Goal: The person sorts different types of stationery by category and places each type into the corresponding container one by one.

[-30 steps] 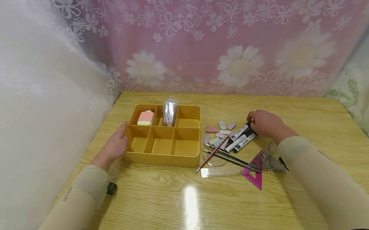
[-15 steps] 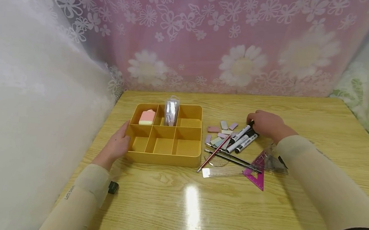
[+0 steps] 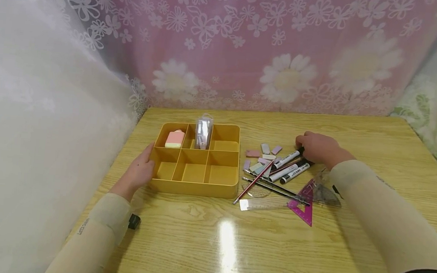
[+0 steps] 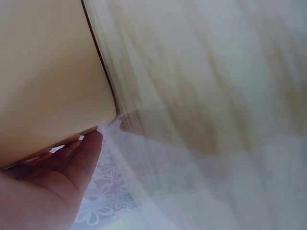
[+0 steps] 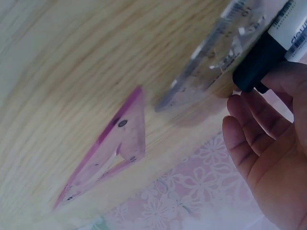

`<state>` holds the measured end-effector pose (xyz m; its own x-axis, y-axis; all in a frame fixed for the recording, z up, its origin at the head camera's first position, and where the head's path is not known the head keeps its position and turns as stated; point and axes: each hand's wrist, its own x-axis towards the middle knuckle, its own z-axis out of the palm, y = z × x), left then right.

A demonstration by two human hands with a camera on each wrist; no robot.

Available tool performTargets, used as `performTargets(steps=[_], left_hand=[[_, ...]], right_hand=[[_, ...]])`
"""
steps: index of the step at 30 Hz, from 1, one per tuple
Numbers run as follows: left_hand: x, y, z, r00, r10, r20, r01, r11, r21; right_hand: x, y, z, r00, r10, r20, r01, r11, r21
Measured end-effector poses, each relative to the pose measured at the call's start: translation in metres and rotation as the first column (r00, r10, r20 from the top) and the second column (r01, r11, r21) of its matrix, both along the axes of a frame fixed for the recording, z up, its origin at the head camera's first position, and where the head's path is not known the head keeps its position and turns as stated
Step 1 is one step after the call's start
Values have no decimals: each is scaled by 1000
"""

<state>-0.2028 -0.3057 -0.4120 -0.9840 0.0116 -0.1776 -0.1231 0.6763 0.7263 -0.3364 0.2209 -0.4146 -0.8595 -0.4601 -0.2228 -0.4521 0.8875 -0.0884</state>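
In the head view my left hand [image 3: 139, 169] touches the left wall of a yellow divided box [image 3: 193, 189]. Its fingers lie fairly straight along the outer side of the box [image 4: 43, 72] in the left wrist view. My right hand [image 3: 320, 148] pinches a white marker [image 3: 287, 159] by its black cap end, with two more markers [image 3: 294, 173] just below. From the right wrist, thumb and fingers are seen at the black cap [image 5: 259, 62]. A pink eraser-like case [image 3: 174, 139] and a clear plastic pack [image 3: 203, 132] occupy two back compartments.
Beside the markers lie several small erasers [image 3: 253, 154], a red pencil [image 3: 252, 183] and dark pencils [image 3: 279, 190]. Nearer me are a clear ruler [image 3: 261, 205], a magenta set square [image 3: 305, 212] and a clear set square [image 3: 325, 195]. A floral curtain [image 3: 224, 68] hangs behind the table.
My right hand has shifted slightly right, and the markers have slid right and spread apart. A dark red pencil shows between them now. The left hand stays at the box.
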Motion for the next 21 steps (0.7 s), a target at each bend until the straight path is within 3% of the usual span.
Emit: performTargets(steps=[8,21], left_hand=[[0,0,-1,1000,7,1,-7,1000,5],[0,1,1,1000,-5,-14,5,1000,19]], right_hand=[[-2,7,9,997,50,64,-46,997,-60],[-10,7,46,982,108,153,-69,969,-238]])
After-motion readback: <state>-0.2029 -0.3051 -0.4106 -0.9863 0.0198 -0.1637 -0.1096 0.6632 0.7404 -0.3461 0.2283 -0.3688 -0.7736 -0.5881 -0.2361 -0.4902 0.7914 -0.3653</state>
